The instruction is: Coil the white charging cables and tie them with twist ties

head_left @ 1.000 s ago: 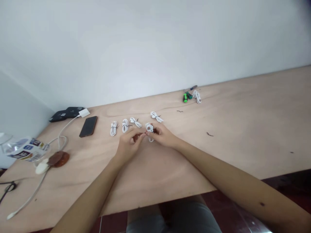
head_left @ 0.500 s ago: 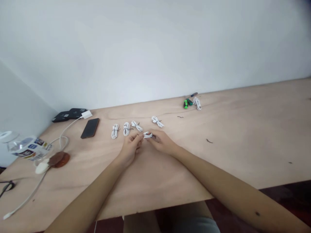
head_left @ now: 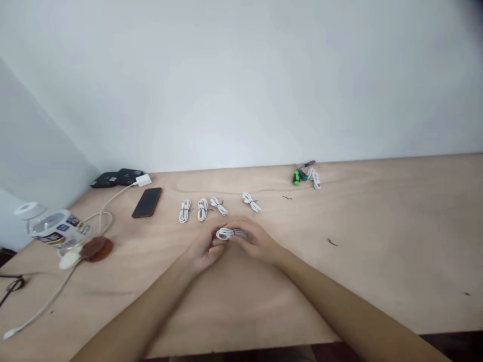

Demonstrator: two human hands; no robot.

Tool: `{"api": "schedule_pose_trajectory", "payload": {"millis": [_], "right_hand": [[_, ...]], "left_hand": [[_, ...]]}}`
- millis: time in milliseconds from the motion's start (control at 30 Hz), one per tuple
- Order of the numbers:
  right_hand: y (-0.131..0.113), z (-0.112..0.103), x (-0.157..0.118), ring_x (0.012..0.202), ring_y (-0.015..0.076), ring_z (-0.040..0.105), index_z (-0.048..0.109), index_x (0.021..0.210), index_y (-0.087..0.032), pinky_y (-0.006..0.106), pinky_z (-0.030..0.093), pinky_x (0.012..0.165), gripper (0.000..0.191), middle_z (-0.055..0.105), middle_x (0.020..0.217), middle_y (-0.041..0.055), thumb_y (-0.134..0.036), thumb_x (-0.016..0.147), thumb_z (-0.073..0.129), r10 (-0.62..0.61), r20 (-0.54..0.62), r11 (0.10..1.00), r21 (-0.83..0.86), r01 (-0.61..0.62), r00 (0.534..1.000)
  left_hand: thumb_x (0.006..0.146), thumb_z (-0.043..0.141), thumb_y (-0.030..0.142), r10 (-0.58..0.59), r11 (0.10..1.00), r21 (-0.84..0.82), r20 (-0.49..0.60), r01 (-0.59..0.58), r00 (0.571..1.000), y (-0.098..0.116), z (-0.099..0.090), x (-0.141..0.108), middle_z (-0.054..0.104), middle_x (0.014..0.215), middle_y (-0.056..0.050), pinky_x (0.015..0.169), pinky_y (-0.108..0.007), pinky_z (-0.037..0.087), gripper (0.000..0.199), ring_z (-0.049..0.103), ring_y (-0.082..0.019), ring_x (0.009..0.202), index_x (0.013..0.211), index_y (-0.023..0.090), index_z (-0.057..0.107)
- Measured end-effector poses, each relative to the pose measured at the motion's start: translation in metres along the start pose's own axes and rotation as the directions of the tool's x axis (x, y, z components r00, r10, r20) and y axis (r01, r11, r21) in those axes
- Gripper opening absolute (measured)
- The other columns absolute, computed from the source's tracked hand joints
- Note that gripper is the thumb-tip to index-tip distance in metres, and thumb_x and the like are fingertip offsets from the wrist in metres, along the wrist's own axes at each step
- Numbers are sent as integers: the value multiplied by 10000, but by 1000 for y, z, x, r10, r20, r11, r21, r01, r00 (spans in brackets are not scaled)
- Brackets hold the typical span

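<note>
A coiled white cable with a dark tie around it is held between my two hands above the wooden table. My right hand grips the bundle from the right, its thumb in front. On the other side, the fingers of my left hand are closed at the bundle's left end. Behind my hands lie tied white bundles: one at the left, a second beside it, a third, and another farther right.
A phone, black boxes and a white adapter lie left. A plastic bottle stands near brown discs. Screwdrivers and another white cable lie near the wall; loose dark ties lie right.
The view has shifted, so the table's far edge sits lower at the right. The held bundle has turned, showing more loops and its dark tie; my left fingers have moved under its left end.
</note>
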State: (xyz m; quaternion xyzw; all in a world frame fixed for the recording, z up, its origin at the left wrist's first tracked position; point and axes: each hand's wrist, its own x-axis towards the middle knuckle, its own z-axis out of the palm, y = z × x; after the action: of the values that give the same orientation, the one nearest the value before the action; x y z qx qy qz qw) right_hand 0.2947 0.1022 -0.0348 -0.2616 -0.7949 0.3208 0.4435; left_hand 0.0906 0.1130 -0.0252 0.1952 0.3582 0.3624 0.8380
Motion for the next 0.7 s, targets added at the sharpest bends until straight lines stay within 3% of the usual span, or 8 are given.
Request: {"api": "schedule_pose_trajectory", "payload": {"millis": [167,267,367,433,567,700], "right_hand": [[13,4,-1,1086,248,686,724,1240,-235,389,543,971,286,759,1191,89,-405,1025,641,105,-227,993,-22,-113,968],[25,4,2,936,229,669,742,1187,-203,357,532,859,310,761,1093,88,-436,1007,647,180,-405,967,-94,-236,896],[38,4,13,810,209,633,753,1117,-168,333,502,783,339,745,956,78,-464,987,652,220,-513,913,-191,-360,830],[46,5,26,798,209,631,762,1075,-165,325,484,792,330,736,899,70,-463,971,666,223,-524,857,-296,-421,822],[60,16,58,841,221,651,774,971,-185,306,438,816,295,743,854,71,-431,1003,615,271,-449,691,-525,-497,852],[68,31,79,882,239,674,770,949,-160,299,403,793,328,764,904,122,-434,1019,603,365,-440,496,-654,-571,820]], "left_hand": [[967,688,456,-46,999,18,69,45,997,1,0,-3,428,639,62,299,-136,205,327,351,-42,426,876,151,609],[950,685,487,-81,995,72,124,72,989,1,-3,-6,408,630,59,300,-154,180,350,342,-55,428,846,162,606],[959,653,464,-119,991,84,229,102,966,0,-6,-8,368,619,61,309,-167,157,321,306,-66,432,828,177,593],[961,639,444,-131,991,75,297,113,946,0,-7,-10,346,623,60,316,-172,148,308,284,-69,442,814,180,581],[954,645,414,-131,991,40,372,125,919,1,-5,-13,306,625,60,325,-177,121,307,246,-76,459,776,184,546],[949,649,411,-124,992,12,381,129,916,2,-5,-16,271,612,62,336,-177,108,338,199,-80,464,741,189,504]]}}
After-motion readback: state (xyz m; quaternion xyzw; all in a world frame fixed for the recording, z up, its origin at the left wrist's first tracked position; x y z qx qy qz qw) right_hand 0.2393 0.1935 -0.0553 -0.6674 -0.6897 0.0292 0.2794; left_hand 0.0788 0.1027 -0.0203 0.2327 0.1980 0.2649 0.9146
